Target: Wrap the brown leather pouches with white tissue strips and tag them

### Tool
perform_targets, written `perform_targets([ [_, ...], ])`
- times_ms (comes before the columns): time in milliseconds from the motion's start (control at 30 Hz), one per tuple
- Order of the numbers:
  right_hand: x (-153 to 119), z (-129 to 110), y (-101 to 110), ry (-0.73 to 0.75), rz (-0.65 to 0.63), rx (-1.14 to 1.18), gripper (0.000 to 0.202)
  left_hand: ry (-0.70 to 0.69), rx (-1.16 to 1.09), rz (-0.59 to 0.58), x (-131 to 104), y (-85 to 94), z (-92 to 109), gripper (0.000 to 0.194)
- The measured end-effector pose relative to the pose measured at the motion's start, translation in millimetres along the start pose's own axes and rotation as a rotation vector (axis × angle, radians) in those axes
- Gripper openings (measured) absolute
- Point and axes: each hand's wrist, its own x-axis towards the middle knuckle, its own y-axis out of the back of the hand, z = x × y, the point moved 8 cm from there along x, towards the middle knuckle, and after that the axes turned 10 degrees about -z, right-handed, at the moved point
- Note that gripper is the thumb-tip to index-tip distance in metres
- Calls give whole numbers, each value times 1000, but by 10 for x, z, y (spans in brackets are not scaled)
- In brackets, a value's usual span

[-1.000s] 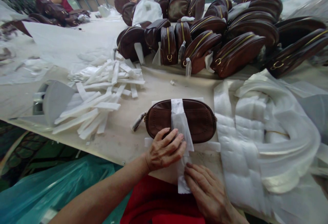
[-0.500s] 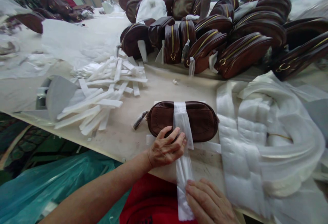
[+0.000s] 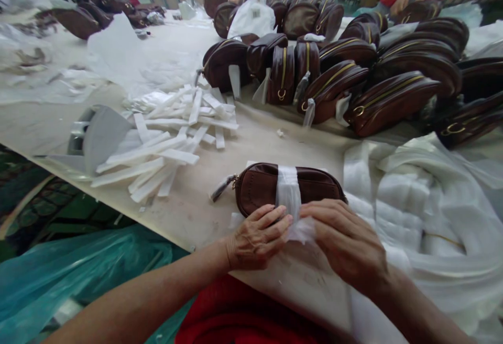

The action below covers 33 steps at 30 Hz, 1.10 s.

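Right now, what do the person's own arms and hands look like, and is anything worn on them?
Both forearms are bare, with no sleeves in view. The left hand and the right hand wear no gloves, and no rings, watch or bracelet show. A red garment covers the body below.

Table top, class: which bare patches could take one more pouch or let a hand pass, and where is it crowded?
Bare table lies between the strip pile, the row of pouches and the wrapped pouch. More shows at far left. Crowded: white padding on the right, and where left hand and right hand fold the strip.
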Motion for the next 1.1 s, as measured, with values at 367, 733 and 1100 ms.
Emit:
perform_targets([
  [367, 65, 735, -420, -353, -64, 234, 18, 24, -111, 42, -21, 6, -35, 8],
  [733, 292, 828, -437, -375, -216, 592, 20, 14, -94, 62, -4, 14, -36, 9],
  [1100, 260, 915, -483, -397, -101, 456, 12, 6, -113, 103, -13, 44, -50, 11],
])
